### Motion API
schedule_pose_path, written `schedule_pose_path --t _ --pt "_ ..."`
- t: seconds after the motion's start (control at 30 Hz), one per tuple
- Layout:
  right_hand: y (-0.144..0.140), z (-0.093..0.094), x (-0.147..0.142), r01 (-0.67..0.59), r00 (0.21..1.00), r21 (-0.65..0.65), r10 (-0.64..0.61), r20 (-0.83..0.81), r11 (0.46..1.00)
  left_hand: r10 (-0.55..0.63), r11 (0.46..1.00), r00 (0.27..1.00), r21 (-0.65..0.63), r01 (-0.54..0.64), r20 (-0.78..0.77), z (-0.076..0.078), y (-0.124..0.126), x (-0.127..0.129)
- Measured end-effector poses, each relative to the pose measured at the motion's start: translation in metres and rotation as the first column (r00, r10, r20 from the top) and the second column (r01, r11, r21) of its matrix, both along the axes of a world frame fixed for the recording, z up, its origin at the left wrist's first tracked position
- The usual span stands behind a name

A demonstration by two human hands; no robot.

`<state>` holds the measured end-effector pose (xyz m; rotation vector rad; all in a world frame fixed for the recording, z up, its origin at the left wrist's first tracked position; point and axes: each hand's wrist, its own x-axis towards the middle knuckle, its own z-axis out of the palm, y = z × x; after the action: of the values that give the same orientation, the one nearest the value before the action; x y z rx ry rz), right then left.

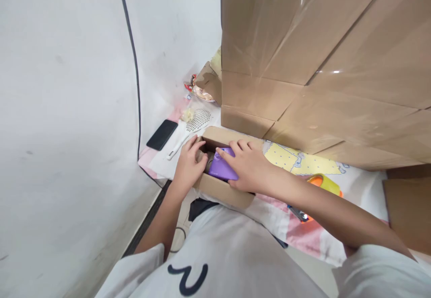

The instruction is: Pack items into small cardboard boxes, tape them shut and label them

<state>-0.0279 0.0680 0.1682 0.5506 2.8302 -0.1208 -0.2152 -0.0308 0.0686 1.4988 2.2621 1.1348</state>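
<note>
— Where the fingertips meet it, what lies under the right hand [247, 165]?

— Its fingers [235, 147] are loosely spread and laid flat over a purple packet [220, 166], which sits inside a small open cardboard box [218, 189]; the palm covers the packet's right end.

— And the left hand [188, 165]?

— Fingers close together, curled over the box's left end wall, tips pointing into the opening just beside the packet. Whether they grip anything inside, I cannot tell.

— Where does the box sit?

— On a patterned cloth [303, 161], near the person's body, left of centre.

— What surrounds it?

— To the far left lie a white slotted scoop [193, 125] and a black phone [162, 134]. To the right, partly behind the right forearm, an orange tape dispenser [323, 183]. Beyond, a tall stack of taped cardboard cartons [323, 60] fills the far right, with a crumpled snack wrapper [198, 90] at its left foot. A black cable [134, 64] runs down the white wall [60, 109] on the left.
</note>
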Motion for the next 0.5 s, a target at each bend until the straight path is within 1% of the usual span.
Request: schedule_pose_path --t 0.1,0.23,0.3,0.4,0.5 --pt "-0.002 0.0 0.002 -0.015 1.0 0.03 0.015 0.021 0.999 -0.009 1.0 1.0 -0.01 0.009 0.006 0.0 -0.001 0.0" --pt "-0.008 0.006 -0.004 0.062 0.989 0.084 -0.073 0.129 0.995 -0.013 1.0 1.0 -0.005 0.013 0.019 -0.001 -0.001 -0.001" --pt "-0.01 0.009 -0.01 0.078 0.977 0.099 -0.096 0.19 0.992 -0.012 1.0 1.0 -0.001 0.012 0.02 -0.001 -0.001 -0.001" --pt "-0.011 0.012 -0.019 0.038 0.957 0.106 -0.067 0.283 0.994 -0.014 1.0 1.0 -0.002 0.014 0.021 -0.001 -0.001 0.001" --pt "-0.009 0.009 -0.027 -0.061 0.938 0.065 0.035 0.345 0.996 -0.018 1.0 1.0 -0.002 0.018 0.02 0.0 -0.001 0.004"
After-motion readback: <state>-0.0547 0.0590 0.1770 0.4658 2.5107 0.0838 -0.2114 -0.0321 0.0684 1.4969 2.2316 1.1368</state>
